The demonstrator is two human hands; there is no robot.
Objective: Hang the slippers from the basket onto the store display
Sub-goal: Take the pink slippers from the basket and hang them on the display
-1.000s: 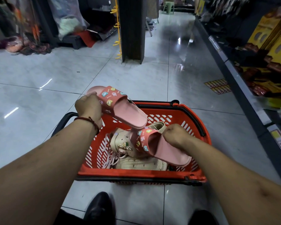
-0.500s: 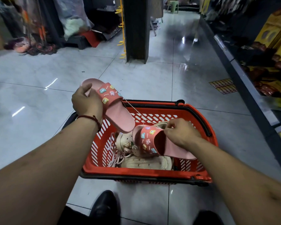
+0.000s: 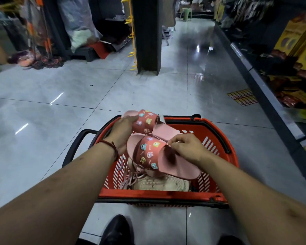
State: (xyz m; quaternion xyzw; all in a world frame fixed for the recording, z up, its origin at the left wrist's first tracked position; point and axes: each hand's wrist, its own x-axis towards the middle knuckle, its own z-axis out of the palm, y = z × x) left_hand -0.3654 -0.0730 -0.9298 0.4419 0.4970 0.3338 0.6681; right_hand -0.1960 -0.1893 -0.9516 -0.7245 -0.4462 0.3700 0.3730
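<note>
Two pink slippers with cartoon-charm straps are held above the red basket (image 3: pixel 166 195). My left hand (image 3: pixel 122 133) grips the toe end of the far pink slipper (image 3: pixel 148 123). The near pink slipper (image 3: pixel 168 160) lies just below it, with my right hand (image 3: pixel 187 147) pinching its strap edge and a thin string that joins the pair. Inside the basket lie beige slippers (image 3: pixel 159 183) with pink cords, partly hidden by the pink pair. A dark pillar with yellow display hooks (image 3: pixel 132 35) stands ahead.
Grey glossy floor tiles surround the basket. A low shelf (image 3: pixel 265 89) with yellow and dark packaged goods runs along the right. Bagged goods and shoes pile up at the back left. My black shoe (image 3: pixel 116 230) is just behind the basket.
Both hands have brought the two pink slippers together over the basket. The right slipper has been lifted and turned flat, and my right hand now pinches at its strap and string.
</note>
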